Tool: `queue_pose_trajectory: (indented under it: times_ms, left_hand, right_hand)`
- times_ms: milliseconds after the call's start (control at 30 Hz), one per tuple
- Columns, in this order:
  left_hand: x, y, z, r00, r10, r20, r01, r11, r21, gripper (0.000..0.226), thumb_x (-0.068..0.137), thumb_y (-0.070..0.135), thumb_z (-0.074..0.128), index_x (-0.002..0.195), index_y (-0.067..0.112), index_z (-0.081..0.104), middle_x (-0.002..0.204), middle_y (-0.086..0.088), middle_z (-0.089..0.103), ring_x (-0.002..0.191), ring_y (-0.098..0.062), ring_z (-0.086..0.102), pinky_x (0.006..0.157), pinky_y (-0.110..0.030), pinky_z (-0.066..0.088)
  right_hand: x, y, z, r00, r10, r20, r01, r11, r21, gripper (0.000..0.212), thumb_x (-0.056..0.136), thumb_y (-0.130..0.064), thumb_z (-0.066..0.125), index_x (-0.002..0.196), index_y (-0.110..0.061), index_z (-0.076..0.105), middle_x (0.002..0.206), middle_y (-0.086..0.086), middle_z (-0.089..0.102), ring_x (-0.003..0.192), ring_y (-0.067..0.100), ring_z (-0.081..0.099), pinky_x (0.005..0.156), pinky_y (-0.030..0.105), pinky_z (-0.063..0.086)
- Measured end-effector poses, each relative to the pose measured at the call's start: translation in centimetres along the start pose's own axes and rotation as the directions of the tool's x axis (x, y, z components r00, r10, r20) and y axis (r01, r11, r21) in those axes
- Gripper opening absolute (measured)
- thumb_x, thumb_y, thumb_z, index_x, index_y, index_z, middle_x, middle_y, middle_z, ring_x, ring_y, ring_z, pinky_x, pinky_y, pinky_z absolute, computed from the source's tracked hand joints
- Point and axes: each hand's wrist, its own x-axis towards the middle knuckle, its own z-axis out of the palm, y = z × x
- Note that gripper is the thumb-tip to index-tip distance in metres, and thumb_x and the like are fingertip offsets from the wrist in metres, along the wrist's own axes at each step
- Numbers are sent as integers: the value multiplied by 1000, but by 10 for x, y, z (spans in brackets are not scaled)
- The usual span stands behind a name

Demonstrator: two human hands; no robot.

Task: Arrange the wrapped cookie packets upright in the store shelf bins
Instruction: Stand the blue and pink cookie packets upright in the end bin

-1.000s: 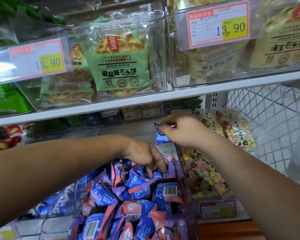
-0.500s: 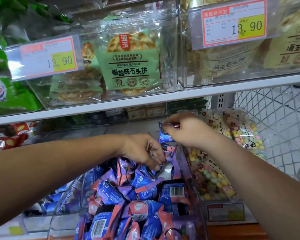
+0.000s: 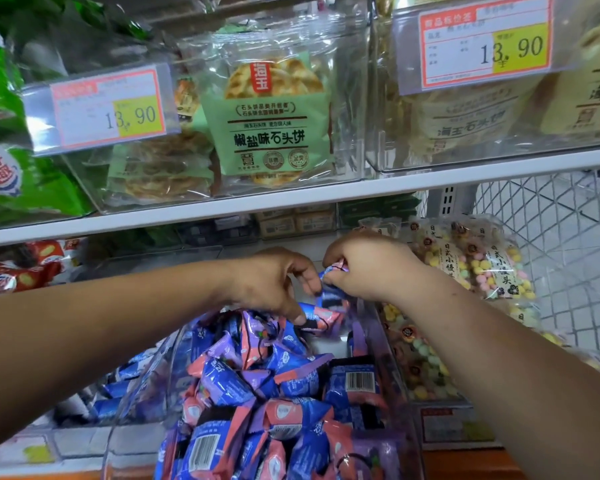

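Landmark: clear bin (image 3: 142, 379), lower shelf, heaped with blue, pink and purple wrapped cookie packets (image 3: 257, 386). The packets lie jumbled at all angles; barcodes face up on some.

Right hand (image 3: 371, 268): over the far right corner of the bin, fingers curled, thumb and fingertips pinching the top edge of one blue packet (image 3: 330, 293). This packet hangs roughly upright just above the heap.

Left hand (image 3: 274, 282): over the far end of the bin, just beside the right hand. Fingers bent downward, with one fingertip touching a pink-and-blue packet (image 3: 321, 320) at the top of the heap. Cannot tell whether it actually grips anything.

Right of the bin: bags of pastel-coloured puffs (image 3: 492, 271). Above the bin: white shelf edge (image 3: 326, 192), carrying a green flatbread bag (image 3: 271, 126) and a 13.90 price tag (image 3: 111, 109).
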Motion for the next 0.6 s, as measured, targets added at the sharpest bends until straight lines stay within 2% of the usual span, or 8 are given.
queue_pose_trajectory:
  times_ms: [67, 133, 233, 300, 400, 500, 600]
  left_hand:
    - [3, -4, 3, 1000, -10, 14, 11, 999, -34, 50, 78, 2, 86, 118, 22, 63, 98, 2, 72, 69, -3, 62, 67, -20, 54]
    - [5, -6, 7, 1000, -17, 24, 18, 998, -57, 50, 79, -1, 83, 124, 12, 65, 101, 0, 73, 78, -5, 64, 74, -18, 56]
    - [9, -4, 10, 1000, 19, 22, -19, 1000, 22, 42, 82, 3, 83, 122, 11, 71, 103, 1, 75, 85, -3, 64, 73, -10, 52]
    - [13, 1, 12, 999, 34, 32, -36, 997, 69, 35, 83, 6, 82, 116, 11, 74, 87, 16, 72, 71, 10, 60, 65, -5, 45]
    - [24, 8, 16, 1000, 17, 22, -20, 992, 121, 24, 83, 12, 84, 106, 13, 78, 55, 24, 63, 48, 11, 55, 53, -7, 43]
    - [30, 14, 17, 1000, 5, -25, -1, 988, 153, 13, 84, 16, 84, 95, 12, 79, 49, 22, 62, 44, 8, 53, 52, -9, 43]
    - [29, 8, 18, 998, -20, -54, 29, 986, 163, 13, 84, 23, 84, 83, 12, 78, 60, 7, 71, 50, -4, 59, 53, -15, 46]
  right_hand:
    - [3, -2, 2, 1000, -2, -6, 2, 1000, -27, 22, 92, -48, 62, 109, -36, 70, 117, -1, 66, 105, 25, 62, 88, 37, 56]
    - [4, -2, 4, 1000, -2, -27, 2, 1000, -28, 21, 91, -47, 62, 106, -36, 70, 114, -1, 66, 102, 24, 62, 85, 36, 56]
    - [4, 0, 6, 999, 10, -45, -10, 1000, 1, 22, 92, -50, 60, 107, -37, 70, 114, -2, 66, 103, 24, 61, 86, 37, 56]
    - [3, 2, 8, 998, 19, -59, -16, 999, 48, 22, 92, -50, 60, 107, -38, 71, 115, -4, 66, 105, 23, 61, 87, 36, 56]
    - [5, 4, 13, 995, 55, -85, -39, 982, 184, 24, 90, -49, 64, 109, -37, 73, 118, -7, 69, 108, 20, 63, 90, 36, 56]
    - [7, 9, 12, 990, 108, -87, -76, 946, 316, 33, 90, -50, 67, 118, -31, 73, 122, -9, 70, 109, 15, 65, 95, 32, 54]
    - [5, 15, 9, 991, 109, -75, -69, 911, 408, 34, 91, -46, 69, 118, -27, 74, 115, -8, 72, 88, 11, 65, 78, 23, 51]
